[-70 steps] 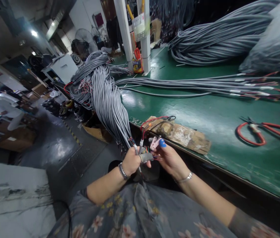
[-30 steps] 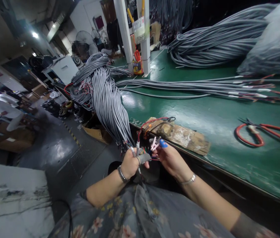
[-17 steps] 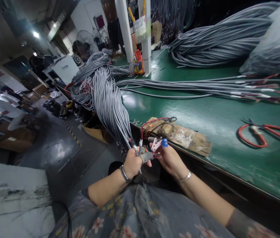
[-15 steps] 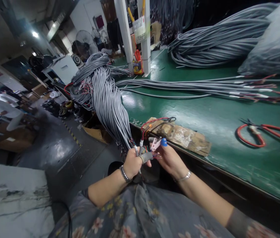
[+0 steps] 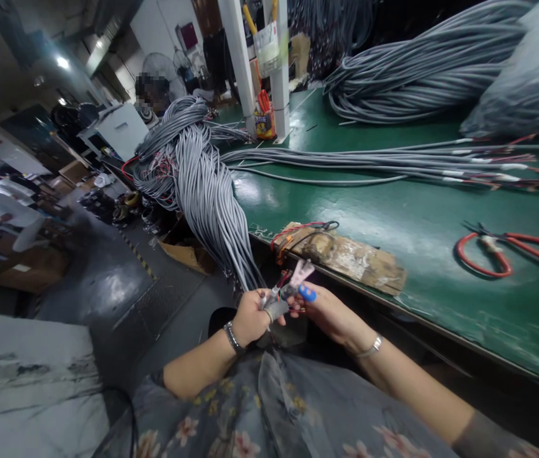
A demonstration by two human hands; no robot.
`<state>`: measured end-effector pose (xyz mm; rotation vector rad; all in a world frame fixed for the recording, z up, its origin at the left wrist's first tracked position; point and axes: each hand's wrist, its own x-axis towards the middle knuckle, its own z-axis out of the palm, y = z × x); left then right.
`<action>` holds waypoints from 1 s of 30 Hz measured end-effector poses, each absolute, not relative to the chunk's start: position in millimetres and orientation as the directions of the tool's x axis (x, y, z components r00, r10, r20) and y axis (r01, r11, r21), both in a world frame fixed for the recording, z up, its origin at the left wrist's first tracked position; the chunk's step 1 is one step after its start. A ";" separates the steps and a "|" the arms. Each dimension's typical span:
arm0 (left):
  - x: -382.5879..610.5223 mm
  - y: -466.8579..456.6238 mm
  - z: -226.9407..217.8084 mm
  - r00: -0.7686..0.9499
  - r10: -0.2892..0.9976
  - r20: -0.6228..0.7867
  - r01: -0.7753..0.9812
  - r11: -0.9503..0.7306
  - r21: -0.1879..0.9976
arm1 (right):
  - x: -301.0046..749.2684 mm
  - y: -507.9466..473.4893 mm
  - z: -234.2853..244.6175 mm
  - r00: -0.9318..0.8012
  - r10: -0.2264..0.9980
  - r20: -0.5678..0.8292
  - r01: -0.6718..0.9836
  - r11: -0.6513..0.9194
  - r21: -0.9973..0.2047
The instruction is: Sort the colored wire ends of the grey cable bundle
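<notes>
My left hand (image 5: 253,317) is closed around a grey cable (image 5: 266,303), and a grey wrap covers its thumb. Thin coloured wires (image 5: 283,277) stick out of a cable end beside its fingers. Close by on the right, my right hand (image 5: 330,313) pinches a pale pink clip-like piece (image 5: 302,271); a blue cover (image 5: 307,292) sits on that thumb. The fingertips of both hands nearly meet, and the small wires between them are partly hidden. Behind my left hand, a thick bundle of grey cables (image 5: 215,197) hangs over the bench edge.
On the green bench (image 5: 341,210) lie a worn wooden board (image 5: 353,261) with red and black leads, red-handled pliers (image 5: 484,254), a row of cables (image 5: 346,161) with stripped ends and a large cable coil (image 5: 422,76). A white post (image 5: 238,70) rises behind. People sit far left.
The cable end with red wires has tilted down and right from upright. My right hand has shifted slightly right and its thumb has lowered. My left hand has barely moved.
</notes>
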<state>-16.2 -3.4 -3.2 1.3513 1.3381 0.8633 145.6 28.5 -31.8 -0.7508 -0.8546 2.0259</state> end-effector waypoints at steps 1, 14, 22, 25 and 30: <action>-17.7 -3.8 -4.9 0.148 0.976 -0.158 0.282 0.111 0.953 | 145.8 26.6 -30.8 -0.501 0.844 -0.192 -0.400 -0.422 -0.814; -27.3 4.8 0.6 0.263 0.939 -0.220 0.476 0.072 0.877 | 154.0 9.6 -34.2 -0.268 0.961 0.076 -0.144 0.038 -0.989; -23.1 5.5 -1.2 0.202 0.964 -0.175 0.331 0.101 0.938 | 134.8 0.9 -36.0 -0.267 0.953 -0.140 -0.395 -0.241 -0.887; -27.5 5.3 -4.4 0.279 0.937 -0.209 0.358 0.100 0.928 | 129.4 4.5 -30.6 -0.312 0.932 -0.188 -0.413 -0.311 -0.856; -31.7 0.8 -10.6 0.305 0.927 -0.217 0.404 0.081 0.911 | 130.7 16.7 -29.0 -0.312 0.921 -0.234 -0.411 -0.353 -0.841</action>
